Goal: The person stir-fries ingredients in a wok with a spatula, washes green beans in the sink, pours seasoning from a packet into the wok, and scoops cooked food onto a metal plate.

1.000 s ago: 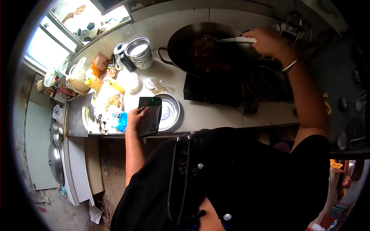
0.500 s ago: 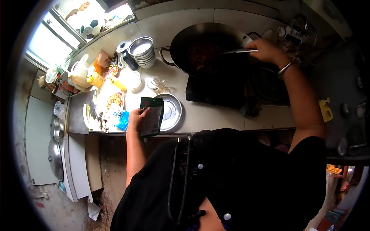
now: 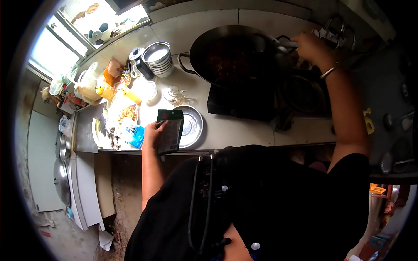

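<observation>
My left hand (image 3: pixel 151 135) grips a dark green seasoning packet (image 3: pixel 169 135) by its left edge, thumb on the front. The packet hangs over the near rim of a shallow metal bowl (image 3: pixel 197 126) on the counter. My right hand (image 3: pixel 312 47) is closed around the handle of a metal cooking spatula (image 3: pixel 285 44), at the right side of a large dark wok (image 3: pixel 201 41). The spatula's head reaches into the wok and shows only dimly. Reddish-brown food (image 3: pixel 228 63) lies in the bottom of the wok.
A black stove (image 3: pixel 239 104) stands under the wok. Left of it are stacked metal bowls (image 3: pixel 159 61), a glass jar (image 3: pixel 173 95), yellow bottles, a blue packet (image 3: pixel 136 136) and a plate of food. Pot lids (image 3: pixel 62 182) stand at the far left. Utensils hang at the right.
My right hand has moved right and slightly up with the spatula, whose head now shows near the wok's upper right. My left hand keeps the packet in nearly the same place.
</observation>
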### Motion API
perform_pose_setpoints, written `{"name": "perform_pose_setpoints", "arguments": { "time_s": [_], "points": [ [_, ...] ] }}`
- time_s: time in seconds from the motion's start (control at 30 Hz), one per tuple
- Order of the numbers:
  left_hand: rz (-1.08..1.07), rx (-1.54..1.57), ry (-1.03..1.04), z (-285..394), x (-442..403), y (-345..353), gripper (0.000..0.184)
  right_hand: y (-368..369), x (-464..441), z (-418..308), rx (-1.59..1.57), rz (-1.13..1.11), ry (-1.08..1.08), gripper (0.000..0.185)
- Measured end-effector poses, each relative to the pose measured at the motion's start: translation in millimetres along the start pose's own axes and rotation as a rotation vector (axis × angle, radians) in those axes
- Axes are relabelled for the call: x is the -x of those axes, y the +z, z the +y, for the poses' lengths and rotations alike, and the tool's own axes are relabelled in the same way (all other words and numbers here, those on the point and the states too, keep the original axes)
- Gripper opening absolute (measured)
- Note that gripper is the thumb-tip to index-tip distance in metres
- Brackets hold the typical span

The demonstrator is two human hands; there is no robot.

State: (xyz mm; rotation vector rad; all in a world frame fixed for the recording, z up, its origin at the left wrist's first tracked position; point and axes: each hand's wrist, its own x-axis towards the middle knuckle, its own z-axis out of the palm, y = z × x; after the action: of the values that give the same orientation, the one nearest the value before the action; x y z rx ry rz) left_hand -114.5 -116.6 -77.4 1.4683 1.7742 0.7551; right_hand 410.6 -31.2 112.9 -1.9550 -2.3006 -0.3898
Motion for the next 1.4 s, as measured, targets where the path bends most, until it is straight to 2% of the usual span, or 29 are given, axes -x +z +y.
{"name": "perform_pose_setpoints", "arguments": {
  "time_s": [0.07,0.13,0.17,0.27,0.4,0.47,0.6,0.67,0.7,0.73,0.8,0.83,0.9,0.93,1.0,1.07,1.13,1.27,1.33,1.37,1.4],
  "points": [
    [-0.009,0.012,0.002,-1,1,0,0.03,5,0,-7,-0.067,0.007,0.014,0.034],
    [-0.013,0.014,0.009,-1,2,-1,0.029,8,3,-26,-0.391,-0.15,0.121,0.036],
    [-0.014,0.01,0.008,0,2,-2,0.029,9,3,-34,-0.395,-0.151,0.123,0.036],
    [-0.016,-0.034,0.01,10,2,-3,0.029,10,5,-53,-0.297,0.047,-0.224,0.038],
    [-0.009,-0.044,-0.003,17,4,-2,0.03,-36,22,-63,-0.167,0.105,-0.319,0.036],
    [-0.01,-0.02,0.002,14,1,-1,0.03,-64,31,-52,-0.306,0.016,-0.075,0.033],
    [-0.019,-0.01,-0.006,8,-2,-1,0.03,-73,27,5,-0.395,-0.117,-0.079,0.032],
    [-0.012,-0.016,-0.002,7,-3,-1,0.03,-85,31,11,-0.335,-0.397,0.063,0.032],
    [-0.006,-0.024,0.021,5,-4,-1,0.03,-73,29,20,-0.412,-0.486,0.158,0.032],
    [0.001,-0.033,0.044,2,-6,0,0.03,-61,27,24,-0.412,-0.486,0.158,0.032],
    [0.008,-0.022,0.068,-1,-9,1,0.031,-33,25,26,-0.775,-0.603,0.224,0.033],
    [0.016,-0.013,0.09,-3,-11,2,0.032,-14,25,20,-0.775,-0.604,0.224,0.033],
    [0.021,-0.05,0.095,-12,-18,3,0.033,15,19,-2,-0.796,-0.396,0.079,0.034],
    [0.027,-0.087,0.101,-14,-21,2,0.034,14,18,-12,-0.798,-0.394,0.077,0.034],
    [0.033,-0.092,0.108,-7,-20,1,0.035,11,25,-39,-0.579,0.073,-0.24,0.031],
    [0.033,-0.098,0.115,-5,-20,-1,0.036,-24,33,-58,-0.553,0.016,-0.154,0.032],
    [0.036,-0.103,0.123,-4,-22,0,0.035,-47,39,-63,-0.218,0.029,-0.186,0.032],
    [0.042,-0.058,0.107,-3,-20,2,0.035,-49,34,-23,-0.293,0.107,-0.224,0.038],
    [0.039,-0.09,0.1,-11,-24,2,0.034,-68,36,-13,-0.344,-0.108,-0.011,0.037],
    [0.042,-0.09,0.098,-10,-23,2,0.034,-70,36,-2,-0.345,-0.108,-0.014,0.037],
    [0.042,-0.084,0.088,-8,-23,2,0.035,-70,36,10,-0.39,-0.206,0.036,0.036]
  ]
}}
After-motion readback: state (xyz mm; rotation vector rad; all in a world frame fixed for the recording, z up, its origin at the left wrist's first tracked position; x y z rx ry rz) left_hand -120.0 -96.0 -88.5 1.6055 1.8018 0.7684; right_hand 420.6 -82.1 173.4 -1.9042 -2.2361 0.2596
